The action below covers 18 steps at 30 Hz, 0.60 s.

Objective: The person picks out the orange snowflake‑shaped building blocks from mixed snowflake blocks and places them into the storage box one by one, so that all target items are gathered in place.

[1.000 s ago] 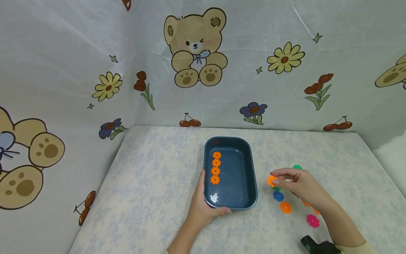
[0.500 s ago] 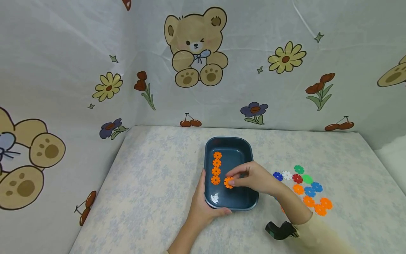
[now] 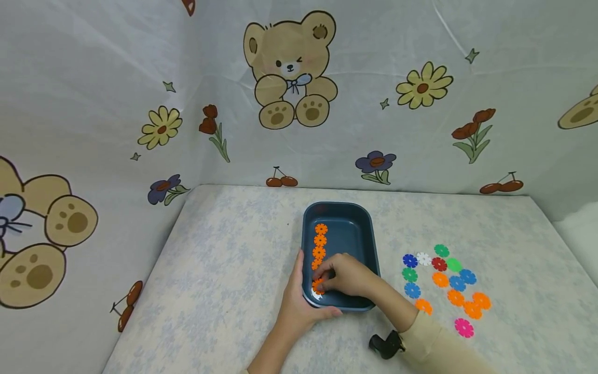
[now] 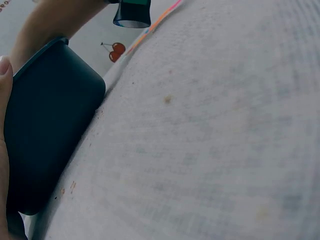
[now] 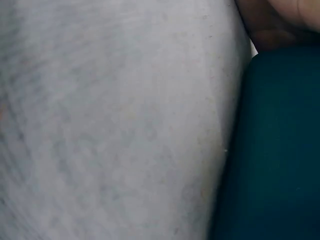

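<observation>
A dark blue rectangular tray [image 3: 348, 236] lies on the table, its side wall [image 4: 55, 120] filling the left of the left wrist view. My left hand [image 3: 299, 304] holds its near left corner, fingers along the left side and thumb along the near edge. Inside, several orange flower-shaped plastic discs [image 3: 320, 240] form a row along the left wall. My right hand [image 3: 348, 275] reaches over the tray's right rim and pinches another orange disc [image 3: 317, 287] at the near end of that row. Its fingers partly cover the disc. The right wrist view shows mainly the tray's outer wall [image 5: 280, 150].
Right of the tray lie loose flower-shaped discs: several orange ones [image 3: 456, 297], a pink one [image 3: 464, 328], a white one [image 3: 423, 258], a red one [image 3: 439, 264], plus blue and green ones. A black device [image 3: 385, 345] is at my right wrist. A patterned cloth [image 3: 289, 150] hangs behind.
My right hand has carried the orange disc from beside the loose pile leftward into the tray, down to the row's near end. My left hand has stayed on the tray's corner.
</observation>
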Available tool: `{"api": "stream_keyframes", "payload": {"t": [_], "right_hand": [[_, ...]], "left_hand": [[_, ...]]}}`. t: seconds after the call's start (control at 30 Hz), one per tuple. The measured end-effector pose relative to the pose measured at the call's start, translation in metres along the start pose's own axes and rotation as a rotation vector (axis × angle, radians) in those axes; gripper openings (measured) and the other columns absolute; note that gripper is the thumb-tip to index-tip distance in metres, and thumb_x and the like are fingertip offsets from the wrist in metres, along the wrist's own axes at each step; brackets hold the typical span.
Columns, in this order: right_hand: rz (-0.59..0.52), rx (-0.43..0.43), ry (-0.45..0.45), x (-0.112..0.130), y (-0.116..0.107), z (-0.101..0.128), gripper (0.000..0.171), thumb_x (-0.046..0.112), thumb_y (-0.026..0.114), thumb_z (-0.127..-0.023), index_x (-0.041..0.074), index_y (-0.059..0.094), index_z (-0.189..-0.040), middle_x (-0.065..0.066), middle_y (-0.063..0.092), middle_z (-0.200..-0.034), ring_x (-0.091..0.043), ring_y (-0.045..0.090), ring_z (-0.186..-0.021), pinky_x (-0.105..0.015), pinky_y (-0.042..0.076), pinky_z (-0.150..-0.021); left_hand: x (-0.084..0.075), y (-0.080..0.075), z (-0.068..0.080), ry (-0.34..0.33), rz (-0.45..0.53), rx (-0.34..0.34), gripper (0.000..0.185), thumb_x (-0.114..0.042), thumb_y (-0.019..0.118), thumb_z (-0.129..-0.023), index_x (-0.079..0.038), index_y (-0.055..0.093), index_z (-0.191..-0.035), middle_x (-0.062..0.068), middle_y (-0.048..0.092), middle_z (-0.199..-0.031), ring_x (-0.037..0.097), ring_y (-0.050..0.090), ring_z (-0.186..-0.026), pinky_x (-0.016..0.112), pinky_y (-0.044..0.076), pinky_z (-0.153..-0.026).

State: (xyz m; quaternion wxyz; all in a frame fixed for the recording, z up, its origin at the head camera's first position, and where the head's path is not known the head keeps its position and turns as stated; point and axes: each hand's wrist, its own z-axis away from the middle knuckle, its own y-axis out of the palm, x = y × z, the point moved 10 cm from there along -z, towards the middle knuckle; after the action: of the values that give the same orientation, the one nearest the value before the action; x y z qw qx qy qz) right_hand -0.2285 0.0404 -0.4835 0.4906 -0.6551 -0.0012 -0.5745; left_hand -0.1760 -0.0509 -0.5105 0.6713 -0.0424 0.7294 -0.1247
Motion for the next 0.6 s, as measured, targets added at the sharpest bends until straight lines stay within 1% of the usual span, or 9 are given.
{"api": "stream_keyframes", "payload": {"t": [0.1, 0.3, 0.37, 0.47, 0.6], "right_hand": [[0.066, -0.032, 0.002, -0.0008, -0.0004, -0.0003, 0.014, 0.016, 0.081, -0.082, 0.016, 0.079, -0.096, 0.012, 0.067, -0.073, -0.003, 0.055, -0.064, -0.02, 0.049, -0.06], [0.126, -0.07, -0.01, 0.0011, -0.0031, 0.0, 0.014, 0.015, 0.082, -0.081, 0.017, 0.079, -0.094, 0.013, 0.067, -0.074, -0.002, 0.053, -0.063, -0.02, 0.047, -0.059], [0.148, -0.081, -0.019, 0.0024, -0.004, 0.0002, 0.014, 0.016, 0.083, -0.08, 0.018, 0.078, -0.093, 0.012, 0.067, -0.075, -0.003, 0.054, -0.065, -0.02, 0.048, -0.06], [0.209, -0.099, -0.029, 0.0039, -0.0047, 0.0003, 0.011, 0.02, 0.084, -0.079, 0.02, 0.078, -0.088, 0.014, 0.066, -0.081, -0.003, 0.055, -0.073, -0.021, 0.049, -0.066], [0.263, -0.114, -0.044, 0.0081, -0.0051, 0.0006, 0.009, 0.024, 0.084, -0.079, 0.022, 0.077, -0.082, 0.013, 0.064, -0.084, -0.003, 0.054, -0.075, -0.021, 0.047, -0.066]], "left_hand": [[0.0008, -0.0001, 0.0, 0.0, -0.005, -0.002, 0.135, -0.05, 0.091, -0.062, -0.028, 0.002, -0.161, -0.005, 0.014, -0.166, 0.023, 0.025, -0.151, 0.053, 0.034, -0.116], [0.0031, 0.0005, -0.0006, 0.001, 0.001, 0.0, 0.135, -0.05, 0.091, -0.063, -0.027, 0.002, -0.161, -0.006, 0.015, -0.166, 0.021, 0.026, -0.151, 0.053, 0.034, -0.116], [0.0037, 0.001, -0.0008, 0.0, 0.004, 0.001, 0.135, -0.05, 0.091, -0.063, -0.026, 0.002, -0.161, -0.006, 0.015, -0.166, 0.021, 0.027, -0.151, 0.052, 0.034, -0.116], [0.0042, 0.001, -0.0012, 0.002, 0.0, -0.001, 0.136, -0.05, 0.091, -0.062, -0.026, 0.002, -0.161, -0.005, 0.015, -0.166, 0.021, 0.027, -0.15, 0.051, 0.035, -0.116], [0.0056, 0.0012, -0.0016, 0.005, 0.006, -0.001, 0.136, -0.049, 0.091, -0.062, -0.025, 0.002, -0.161, -0.003, 0.015, -0.167, 0.021, 0.028, -0.15, 0.047, 0.036, -0.116]]}}
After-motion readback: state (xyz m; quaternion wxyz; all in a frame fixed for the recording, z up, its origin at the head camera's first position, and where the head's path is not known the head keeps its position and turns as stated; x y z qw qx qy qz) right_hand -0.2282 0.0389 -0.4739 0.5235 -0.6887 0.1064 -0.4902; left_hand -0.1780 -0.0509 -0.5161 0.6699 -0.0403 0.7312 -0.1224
